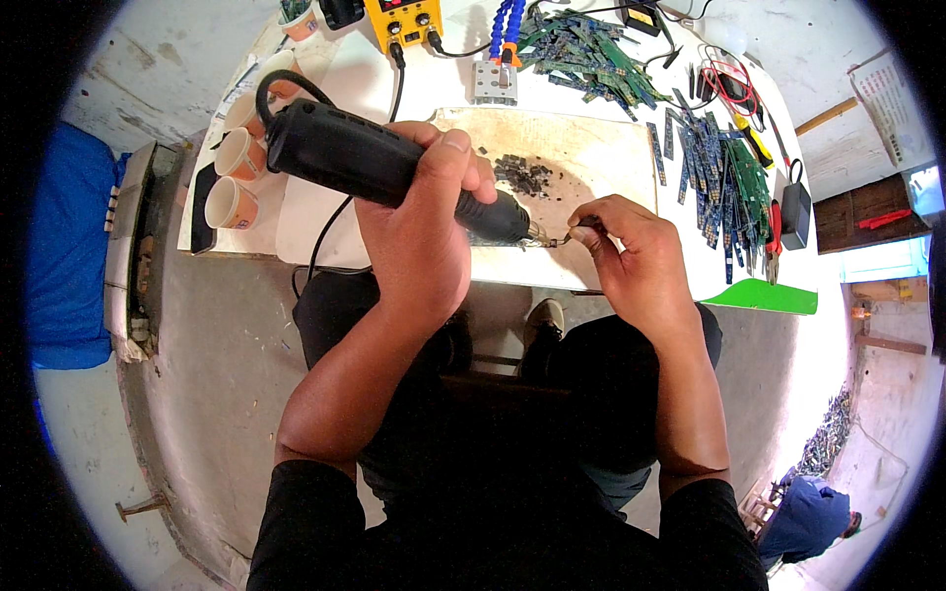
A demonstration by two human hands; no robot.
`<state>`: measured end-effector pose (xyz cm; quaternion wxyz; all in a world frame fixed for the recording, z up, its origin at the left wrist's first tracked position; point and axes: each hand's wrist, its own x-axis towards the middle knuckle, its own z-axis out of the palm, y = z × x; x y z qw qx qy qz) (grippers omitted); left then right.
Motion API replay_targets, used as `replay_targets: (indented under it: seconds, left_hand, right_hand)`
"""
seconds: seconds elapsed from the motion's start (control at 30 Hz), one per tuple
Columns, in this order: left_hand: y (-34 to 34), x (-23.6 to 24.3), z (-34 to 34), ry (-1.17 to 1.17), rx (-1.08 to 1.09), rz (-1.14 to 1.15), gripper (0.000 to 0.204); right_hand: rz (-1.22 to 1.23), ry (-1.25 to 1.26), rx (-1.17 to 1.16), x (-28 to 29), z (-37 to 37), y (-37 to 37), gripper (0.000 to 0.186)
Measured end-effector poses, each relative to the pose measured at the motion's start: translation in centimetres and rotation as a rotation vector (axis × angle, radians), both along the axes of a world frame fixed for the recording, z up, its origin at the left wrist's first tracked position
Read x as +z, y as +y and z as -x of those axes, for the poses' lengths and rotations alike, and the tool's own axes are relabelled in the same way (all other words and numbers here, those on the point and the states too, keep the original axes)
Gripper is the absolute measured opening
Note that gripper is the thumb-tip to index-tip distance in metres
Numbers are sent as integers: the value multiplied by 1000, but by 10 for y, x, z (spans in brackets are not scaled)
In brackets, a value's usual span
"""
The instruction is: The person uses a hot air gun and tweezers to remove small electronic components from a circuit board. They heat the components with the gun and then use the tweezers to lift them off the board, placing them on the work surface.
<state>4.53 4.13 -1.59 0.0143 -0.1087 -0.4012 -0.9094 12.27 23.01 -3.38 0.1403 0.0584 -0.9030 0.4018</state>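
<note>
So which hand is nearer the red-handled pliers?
Right. The right hand is left of the pliers, by the tip of the black handheld tool; the left hand, gripping that tool, is farther left.

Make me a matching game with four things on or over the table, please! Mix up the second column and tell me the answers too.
Things:
1. heat gun
2. cups
3. box with knobs
4. pliers

Clues:
A. red handles
B. left side of the table
C. held in the left hand
D. yellow

Right pairs: 1-C, 2-B, 3-D, 4-A
</note>
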Motion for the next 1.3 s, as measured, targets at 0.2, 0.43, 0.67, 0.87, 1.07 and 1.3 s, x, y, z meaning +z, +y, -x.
replay_targets:
  seconds: [0.2, 0.43, 0.67, 0.87, 1.07, 1.3]
  left_hand:
    - [0, 1, -1, -2, 17, 26, 7]
    - [1, 0, 0, -7, 6, -8, 8]
    - [0, 0, 0, -1, -3, -5, 9]
    - [0, -1, 0, 6, -11, -12, 9]
    - [0, -1, 0, 1, -9, -8, 8]
    - [-1, -1, 0, 2, -15, -5, 7]
  right_hand:
    - [-1, -10, -3, 2, 0, -1, 18]
    - [2, -11, -8, 2, 0, -1, 18]
    - [-6, -7, -9, 2, 0, -1, 18]
    - [-17, -12, -9, 3, 0, -2, 18]
    - [-26, -4, -12, 1, 0, -1, 19]
    - [-8, 3, -5, 1, 0, 0, 20]
